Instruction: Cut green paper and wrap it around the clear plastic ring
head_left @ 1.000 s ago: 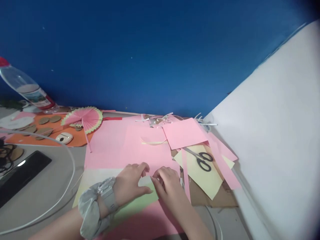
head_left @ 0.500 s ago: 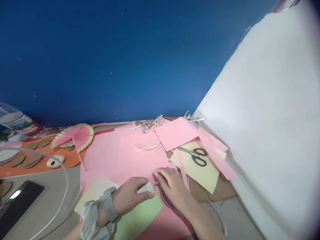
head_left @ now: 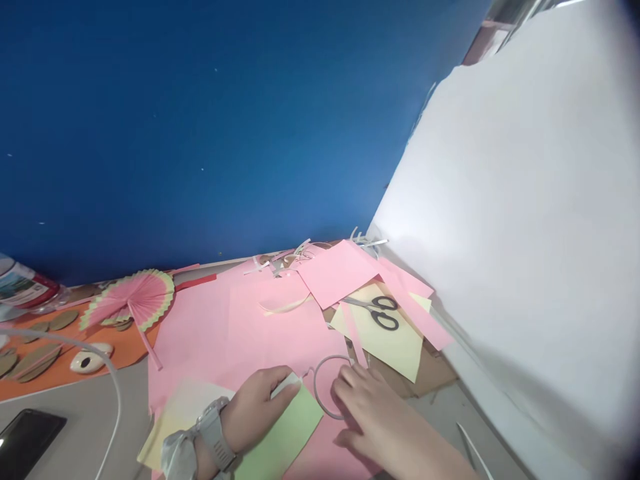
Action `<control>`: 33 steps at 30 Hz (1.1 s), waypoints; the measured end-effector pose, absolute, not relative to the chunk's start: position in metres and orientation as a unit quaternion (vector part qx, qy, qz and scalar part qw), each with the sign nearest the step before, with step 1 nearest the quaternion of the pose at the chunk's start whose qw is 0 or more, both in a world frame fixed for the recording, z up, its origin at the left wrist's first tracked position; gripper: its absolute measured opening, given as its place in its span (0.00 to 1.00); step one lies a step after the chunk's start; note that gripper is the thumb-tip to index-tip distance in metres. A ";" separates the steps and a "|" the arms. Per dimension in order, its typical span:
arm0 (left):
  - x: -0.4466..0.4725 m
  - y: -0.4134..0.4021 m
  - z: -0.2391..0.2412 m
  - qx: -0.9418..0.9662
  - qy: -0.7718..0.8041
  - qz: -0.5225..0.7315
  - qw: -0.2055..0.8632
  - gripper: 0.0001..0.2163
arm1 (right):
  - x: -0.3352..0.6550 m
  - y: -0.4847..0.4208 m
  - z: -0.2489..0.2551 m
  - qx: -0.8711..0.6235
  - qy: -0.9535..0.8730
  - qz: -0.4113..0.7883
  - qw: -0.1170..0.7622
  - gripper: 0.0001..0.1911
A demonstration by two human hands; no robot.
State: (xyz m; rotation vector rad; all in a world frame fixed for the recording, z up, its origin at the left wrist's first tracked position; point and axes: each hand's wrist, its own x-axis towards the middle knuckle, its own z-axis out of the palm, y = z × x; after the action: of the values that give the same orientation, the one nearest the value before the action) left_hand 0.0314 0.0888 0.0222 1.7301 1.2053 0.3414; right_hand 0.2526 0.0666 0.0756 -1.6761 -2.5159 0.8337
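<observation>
The step in hand looks to be steadying the green sheet (head_left: 287, 433) with one hand while the other works at the grey cord (head_left: 317, 395). The sheet lies near the middle of the near edge of the worktop (head_left: 85, 403), slanting over the large pink paper (head_left: 200, 340); the cord curls in a loop just beyond the sheet's right corner. The left hand (head_left: 257, 408) rests on the sheet at its far side, thumb and forefinger bent towards each other with a narrow gap where pale paper shows; I cannot tell whether this grip is clamped on the sheet or merely pressing it, nor whether it has the cord's thin end, which finishes close by the thumb. The right hand (head_left: 373, 415) has its grip apart, thumb well away from the bent fingers, and the fingertips come up to the right side of the loop, seemingly touching it. As I judge it, the next move calls for the left hand to hold the sheet flat, and for the right fingers to close on the cord without dragging the paper towards the worktop's right edge.
</observation>
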 end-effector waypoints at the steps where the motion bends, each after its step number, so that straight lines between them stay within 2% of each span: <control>1: 0.031 0.089 0.022 0.710 0.492 0.142 0.483 0.15 | 0.252 0.064 0.073 -0.530 -0.811 0.247 0.003 0.09; 2: 0.031 0.089 0.022 0.710 0.491 0.143 0.484 0.15 | 0.252 0.063 0.072 -0.528 -0.818 0.229 0.008 0.06; 7: 0.030 0.089 0.021 0.708 0.493 0.149 0.484 0.15 | 0.278 0.086 0.080 -0.533 -0.823 0.191 0.049 0.07; 10: 0.030 0.088 0.020 0.706 0.492 0.153 0.486 0.14 | 0.306 0.116 0.081 -0.626 -0.774 0.095 0.022 0.16; 12: 0.029 0.088 0.019 0.705 0.490 0.155 0.489 0.14 | 0.322 0.134 0.077 -0.659 -0.748 0.072 0.012 0.20; 15: 0.029 0.088 0.019 0.705 0.485 0.159 0.493 0.14 | 0.335 0.152 0.070 -0.672 -0.737 0.075 -0.015 0.18; 21: 0.029 0.088 0.020 0.710 0.477 0.170 0.490 0.12 | 0.339 0.162 0.073 -0.683 -0.723 0.075 -0.075 0.06; 27: 0.028 0.088 0.019 0.707 0.471 0.175 0.498 0.12 | 0.350 0.159 0.091 -0.681 -0.721 0.089 -0.090 0.08; 33: 0.025 0.089 0.023 0.703 0.457 0.168 0.518 0.13 | 0.344 0.140 0.105 -0.675 -0.714 0.168 -0.075 0.10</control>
State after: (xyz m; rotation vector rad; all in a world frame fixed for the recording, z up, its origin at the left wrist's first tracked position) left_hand 0.0253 0.0892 0.0228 1.6859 1.0976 0.4032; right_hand 0.3442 0.1400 0.1048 -2.2301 -2.3580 0.5554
